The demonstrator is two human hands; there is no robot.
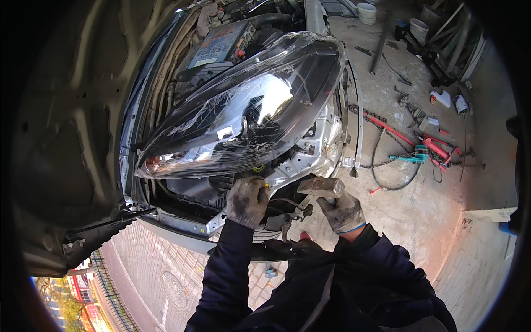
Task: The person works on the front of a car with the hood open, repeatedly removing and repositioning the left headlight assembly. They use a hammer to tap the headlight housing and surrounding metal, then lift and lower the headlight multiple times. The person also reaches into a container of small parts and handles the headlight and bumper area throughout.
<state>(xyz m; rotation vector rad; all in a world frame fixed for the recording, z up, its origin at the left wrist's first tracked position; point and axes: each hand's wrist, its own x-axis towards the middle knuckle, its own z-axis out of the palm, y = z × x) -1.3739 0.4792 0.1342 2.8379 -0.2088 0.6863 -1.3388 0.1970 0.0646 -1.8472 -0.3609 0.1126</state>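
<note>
My left hand (247, 202), in a dirty grey work glove, is closed at the front edge of the engine bay. A small yellow bit shows beside its fingers, but what they hold is hidden. My right hand (344, 213), also gloved, grips a hammer (322, 187); its blocky, worn head points left toward my left hand, and the handle is covered by the glove. Just beyond both hands, a large headlight (249, 110) wrapped in clear plastic film lies across the car's front. Below its right end, the silver metal front panel (315, 145) looks bent and bare.
The raised hood (72, 122) fills the left side. A battery (221, 44) sits in the engine bay. On the concrete floor at right lie a red and teal tool (426, 152), chains and a black hose. White buckets (366, 13) stand at the far right.
</note>
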